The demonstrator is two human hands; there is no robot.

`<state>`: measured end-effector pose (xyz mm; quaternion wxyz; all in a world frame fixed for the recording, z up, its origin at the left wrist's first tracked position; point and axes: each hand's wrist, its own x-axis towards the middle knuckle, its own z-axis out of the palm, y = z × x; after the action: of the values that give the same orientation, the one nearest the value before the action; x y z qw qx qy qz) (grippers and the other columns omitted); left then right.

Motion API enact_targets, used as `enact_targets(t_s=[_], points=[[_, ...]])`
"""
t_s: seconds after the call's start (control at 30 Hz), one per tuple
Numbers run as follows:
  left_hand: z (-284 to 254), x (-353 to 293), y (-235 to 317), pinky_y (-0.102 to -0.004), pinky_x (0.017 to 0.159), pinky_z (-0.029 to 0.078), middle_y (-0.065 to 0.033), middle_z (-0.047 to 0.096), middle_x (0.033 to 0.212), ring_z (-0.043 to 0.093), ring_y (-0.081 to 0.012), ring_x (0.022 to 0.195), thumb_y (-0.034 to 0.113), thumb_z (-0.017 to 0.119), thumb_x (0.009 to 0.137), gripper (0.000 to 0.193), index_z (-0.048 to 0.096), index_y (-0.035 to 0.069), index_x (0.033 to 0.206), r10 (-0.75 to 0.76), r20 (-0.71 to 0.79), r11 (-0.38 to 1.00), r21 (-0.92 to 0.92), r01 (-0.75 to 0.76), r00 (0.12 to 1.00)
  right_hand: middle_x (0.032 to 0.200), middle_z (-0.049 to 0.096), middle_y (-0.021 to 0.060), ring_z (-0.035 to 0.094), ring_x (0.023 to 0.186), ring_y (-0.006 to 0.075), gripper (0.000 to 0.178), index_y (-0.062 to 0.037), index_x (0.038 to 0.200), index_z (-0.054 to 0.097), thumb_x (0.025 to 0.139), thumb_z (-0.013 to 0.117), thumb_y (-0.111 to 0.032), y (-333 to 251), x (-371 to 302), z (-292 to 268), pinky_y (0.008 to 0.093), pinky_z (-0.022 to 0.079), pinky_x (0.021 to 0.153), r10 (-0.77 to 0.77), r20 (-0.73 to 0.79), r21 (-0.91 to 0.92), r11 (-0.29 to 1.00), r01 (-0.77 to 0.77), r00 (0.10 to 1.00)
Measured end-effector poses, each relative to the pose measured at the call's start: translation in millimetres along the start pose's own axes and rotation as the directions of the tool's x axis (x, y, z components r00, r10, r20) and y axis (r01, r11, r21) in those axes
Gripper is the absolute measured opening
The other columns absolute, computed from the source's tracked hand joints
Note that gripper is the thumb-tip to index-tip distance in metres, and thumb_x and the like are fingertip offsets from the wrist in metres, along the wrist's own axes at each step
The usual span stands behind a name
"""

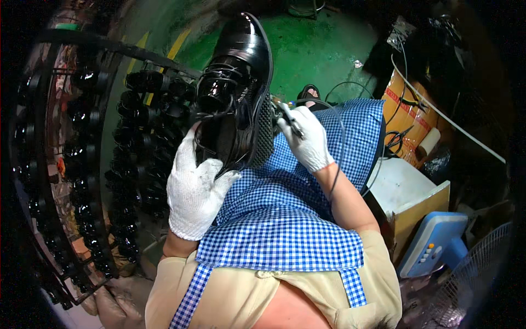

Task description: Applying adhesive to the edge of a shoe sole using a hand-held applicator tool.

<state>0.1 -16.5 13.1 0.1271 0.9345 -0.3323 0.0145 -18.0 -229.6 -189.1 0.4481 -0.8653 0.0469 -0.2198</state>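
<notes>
A glossy black lace-up shoe (241, 55) is held up in front of me, toe pointing away and the textured edge of its sole turned to the right. My left hand (197, 186), in a white knit glove, grips it at the heel end, with the thumb and fingers around the opening. Close to the right side of the sole, my right hand (307, 140), gloved too, closes around a slim dark and metal hand tool (290, 118). A thin grey hose (343, 134) loops from near the tool over my forearm. Whether the tool touches the shoe I cannot tell.
Racks with many black shoes (139, 109) stand on the left. To the right are a cardboard box (408, 104), scissors (397, 140), pliers (413, 103), a white-topped box (402, 183) and a fan with a blue control panel (433, 244). A blue checked apron (279, 236) covers my lap.
</notes>
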Motion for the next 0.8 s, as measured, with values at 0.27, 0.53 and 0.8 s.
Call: enact_targets(t_s=[0.27, 0.53, 0.8], points=[[-0.7, -21.6, -3.1, -0.0385, 0.080, 0.055, -0.0117, 0.062, 0.115, 0.062, -0.0271, 0.096, -0.002, 0.088, 0.069, 0.047, 0.071, 0.011, 0.111, 0.161, -0.249, 0.960, -0.184, -0.210, 0.955, 0.080, 0.056, 0.0050, 0.053, 0.070, 0.0157, 0.017, -0.0011, 0.096, 0.063, 0.099, 0.071, -0.015, 5.1, -15.0, -23.4, 0.0302, 0.045, 0.066, 0.326, 0.157, 0.559, 0.749, -0.356, 0.932], [4.9, -18.0, -23.8, -0.0368, 0.080, 0.057, -0.0033, 0.068, 0.106, 0.067, -0.0268, 0.095, -0.006, 0.086, 0.061, 0.051, 0.077, 0.016, 0.106, 0.342, -0.215, 0.931, -0.050, -0.360, 0.915, 0.087, 0.059, 0.0117, 0.056, 0.075, 0.0224, 0.018, 0.0000, 0.107, 0.065, 0.102, 0.067, -0.017, -30.8, -1.3, -61.8, 0.0344, 0.047, 0.069, 0.192, 0.160, 0.668, 0.701, -0.250, 0.968], [8.5, -17.6, -24.0, -0.0365, 0.079, 0.057, -0.0015, 0.067, 0.103, 0.066, -0.0264, 0.095, -0.005, 0.087, 0.061, 0.050, 0.077, 0.017, 0.105, 0.332, -0.207, 0.934, -0.060, -0.351, 0.920, 0.083, 0.058, 0.0090, 0.055, 0.069, 0.0206, 0.015, -0.0014, 0.105, 0.065, 0.101, 0.069, -0.015, -39.5, 9.1, -58.5, 0.0332, 0.047, 0.065, 0.201, 0.144, 0.649, 0.720, -0.246, 0.969]])
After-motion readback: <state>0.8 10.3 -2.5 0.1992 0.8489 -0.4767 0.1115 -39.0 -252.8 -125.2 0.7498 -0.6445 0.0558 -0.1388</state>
